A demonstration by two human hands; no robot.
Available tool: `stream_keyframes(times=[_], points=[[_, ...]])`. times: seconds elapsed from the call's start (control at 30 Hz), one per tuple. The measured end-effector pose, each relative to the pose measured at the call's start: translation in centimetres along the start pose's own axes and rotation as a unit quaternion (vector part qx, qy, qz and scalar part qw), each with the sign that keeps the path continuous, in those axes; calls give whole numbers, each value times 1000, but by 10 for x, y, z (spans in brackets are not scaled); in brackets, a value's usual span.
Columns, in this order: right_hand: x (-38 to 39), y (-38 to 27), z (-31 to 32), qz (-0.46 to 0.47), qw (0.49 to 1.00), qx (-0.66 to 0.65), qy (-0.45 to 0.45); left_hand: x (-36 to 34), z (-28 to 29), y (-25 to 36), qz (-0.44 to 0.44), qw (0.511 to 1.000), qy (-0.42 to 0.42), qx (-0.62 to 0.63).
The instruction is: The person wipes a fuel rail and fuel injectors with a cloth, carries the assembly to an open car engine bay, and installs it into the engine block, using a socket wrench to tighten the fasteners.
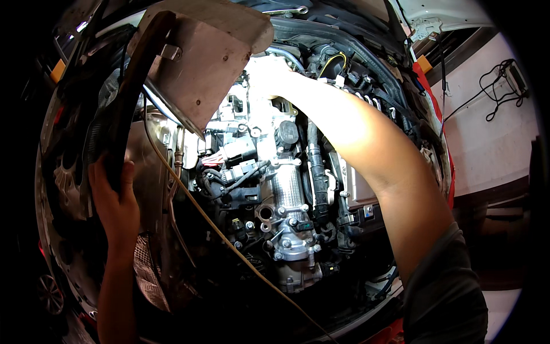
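My left hand [116, 195] is closed round the lower end of a dark bar [136, 97] that rises on the left. A brown sheet-metal hood [206, 57], spotted with rust, sits at the bar's upper part, over the engine's left side. Strong white light falls just beside the hood; no bulb shows. My right arm reaches across the engine [286, 189], and my right hand [270, 75] is down at its far part. Glare washes out the fingers there, so their pose and anything in them cannot be made out.
A tan cord [229, 243] crosses the engine bay from the hood to the lower edge. Plugs and wires [229, 166] crowd the engine's left side. At the far rim lies a wrench [289, 11]. Beyond the right fender, a black cable [492, 92] lies on a pale surface.
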State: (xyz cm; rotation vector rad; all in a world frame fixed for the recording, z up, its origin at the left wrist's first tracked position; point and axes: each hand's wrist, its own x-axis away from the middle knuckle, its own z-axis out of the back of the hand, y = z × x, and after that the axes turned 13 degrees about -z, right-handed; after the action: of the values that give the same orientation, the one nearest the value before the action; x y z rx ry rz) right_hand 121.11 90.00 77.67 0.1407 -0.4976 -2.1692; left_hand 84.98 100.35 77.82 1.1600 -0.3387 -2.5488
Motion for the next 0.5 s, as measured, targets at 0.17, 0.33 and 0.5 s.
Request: stream_keyframes(times=[0.17, 0.33, 0.5], points=[[-12, 20, 0, 66, 941, -330, 35, -3, 7, 2, 3, 1000, -9, -24], [-44, -17, -26, 143, 909, -391, 12, 1, 2, -3, 15, 1000, -15, -10], [-23, 13, 15, 190, 920, -335, -77, -4, 4, 3, 19, 999, -33, -15]])
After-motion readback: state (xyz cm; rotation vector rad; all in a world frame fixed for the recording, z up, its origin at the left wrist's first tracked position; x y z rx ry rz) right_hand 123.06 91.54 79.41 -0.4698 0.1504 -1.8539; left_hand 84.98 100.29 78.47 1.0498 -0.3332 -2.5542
